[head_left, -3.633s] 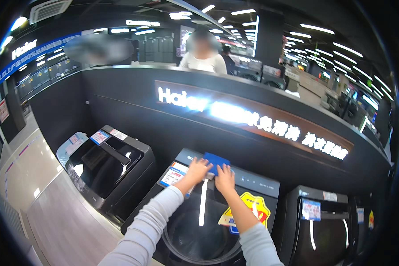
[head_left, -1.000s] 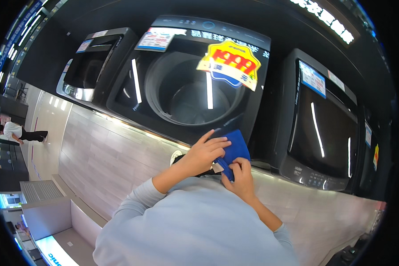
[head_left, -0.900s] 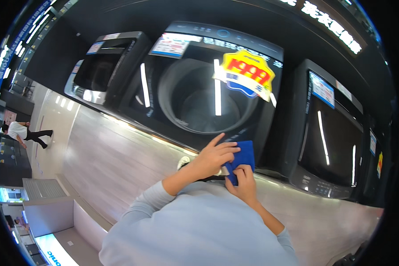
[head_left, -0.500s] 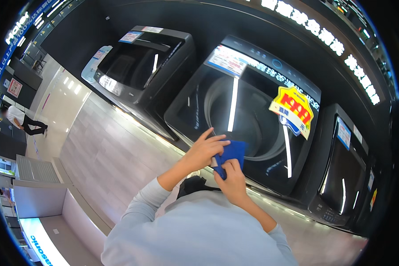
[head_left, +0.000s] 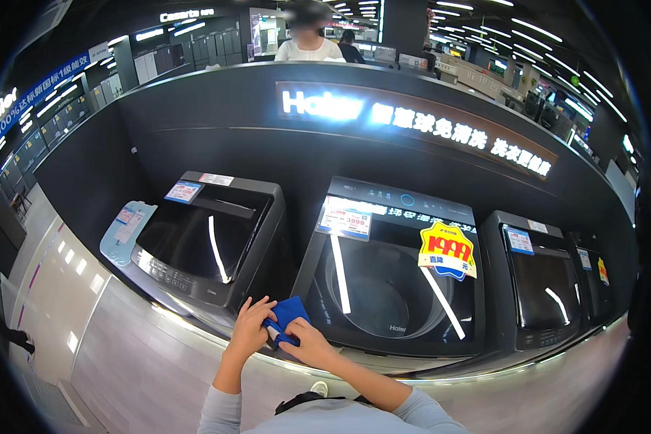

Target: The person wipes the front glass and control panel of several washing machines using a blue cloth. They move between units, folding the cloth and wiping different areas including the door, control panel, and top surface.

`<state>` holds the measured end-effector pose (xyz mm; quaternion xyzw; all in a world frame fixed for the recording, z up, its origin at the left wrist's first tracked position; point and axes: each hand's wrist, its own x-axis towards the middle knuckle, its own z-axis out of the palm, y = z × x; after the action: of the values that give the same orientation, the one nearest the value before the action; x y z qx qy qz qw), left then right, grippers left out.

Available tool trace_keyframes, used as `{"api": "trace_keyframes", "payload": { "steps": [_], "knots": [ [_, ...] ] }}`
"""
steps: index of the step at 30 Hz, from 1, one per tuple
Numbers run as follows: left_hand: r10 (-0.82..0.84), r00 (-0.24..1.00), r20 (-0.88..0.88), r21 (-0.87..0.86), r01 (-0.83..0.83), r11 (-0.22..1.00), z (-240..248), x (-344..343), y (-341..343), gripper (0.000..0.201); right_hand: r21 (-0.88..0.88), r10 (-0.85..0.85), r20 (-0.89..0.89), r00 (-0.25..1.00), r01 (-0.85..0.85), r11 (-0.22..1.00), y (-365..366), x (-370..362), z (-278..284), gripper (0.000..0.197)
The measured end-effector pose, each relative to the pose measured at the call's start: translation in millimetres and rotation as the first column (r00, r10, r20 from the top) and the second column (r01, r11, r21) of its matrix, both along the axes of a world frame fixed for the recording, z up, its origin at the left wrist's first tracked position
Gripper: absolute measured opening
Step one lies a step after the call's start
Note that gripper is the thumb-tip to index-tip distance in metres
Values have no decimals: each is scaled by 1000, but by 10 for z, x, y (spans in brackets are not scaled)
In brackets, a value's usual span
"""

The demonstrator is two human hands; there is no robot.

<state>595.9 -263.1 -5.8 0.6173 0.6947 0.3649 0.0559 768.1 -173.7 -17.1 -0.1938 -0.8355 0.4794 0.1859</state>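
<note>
A folded blue cloth (head_left: 291, 309) is held between my two hands, by the front left corner of the middle washing machine (head_left: 312, 289). My left hand (head_left: 250, 329) grips its left edge, where a small whitish patch shows. From the other side, the bent fingers of my right hand (head_left: 311, 343) pinch the cloth's lower part. The dark top-loading machine has a glossy lid, with a white price card (head_left: 346, 218) and a yellow, red and blue price sign (head_left: 447, 249) on it. Whether the cloth touches the machine, I cannot tell.
Another dark washing machine (head_left: 202, 239) stands to the left, with a light blue panel (head_left: 126, 228) at its side. More machines (head_left: 539, 282) stand to the right. A black wall (head_left: 210, 145) with a lit sign runs behind them. Beyond it is a person in white (head_left: 309, 49).
The view has tilted up, bringing the back wall and people behind it into sight. My hands and the cloth have shifted left, from the middle machine's front edge to its left corner.
</note>
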Motion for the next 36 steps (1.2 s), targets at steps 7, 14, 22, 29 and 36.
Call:
{"api": "trace_keyframes", "payload": {
  "steps": [7,14,22,29,36],
  "knots": [
    [-95,912,400,39,87,995,203,-52,-207,30,-530,75,-237,969,-194,826,87,127,-34,19],
    [-78,360,930,5,198,980,121,431,-305,44,-959,-409,-98,907,24,284,-308,666,38,17],
    [206,43,978,-203,457,866,-78,833,-597,60,-971,-594,-84,800,69,231,-758,1027,-165,34],
    [327,45,944,-324,320,890,-246,987,-1252,47,-991,-641,-50,766,43,128,-1427,1082,-69,34],
    [202,460,864,-256,58,965,-560,810,-1787,41,-976,-528,41,848,147,161,-2152,954,-698,61]
  ]
}}
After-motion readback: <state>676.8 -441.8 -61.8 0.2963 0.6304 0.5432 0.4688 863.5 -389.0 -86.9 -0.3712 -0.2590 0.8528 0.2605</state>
